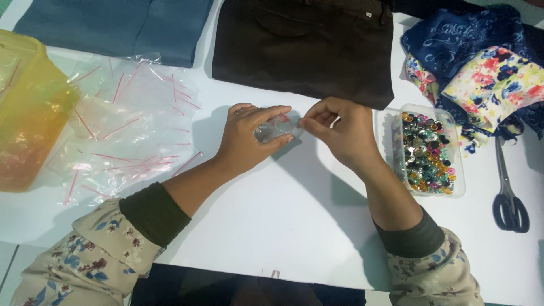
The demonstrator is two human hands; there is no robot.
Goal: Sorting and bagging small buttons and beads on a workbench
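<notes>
My left hand point(249, 139) and my right hand point(340, 133) meet above the middle of the white table point(294, 215). Between them they hold a small clear plastic bag point(275, 129) with a few shiny pieces inside. My left fingers curl around the bag's body, while my right fingertips pinch its top edge. A clear plastic tub point(429, 153) filled with several colourful shiny buttons or gems sits just right of my right hand.
Several small clear zip bags with red strips point(127, 130) lie spread at the left, beside a yellow plastic container point(28, 107). Folded blue cloth point(119, 25) and dark brown cloth point(306, 48) lie at the back. Floral fabrics point(481, 73) and black scissors point(508, 192) are at right.
</notes>
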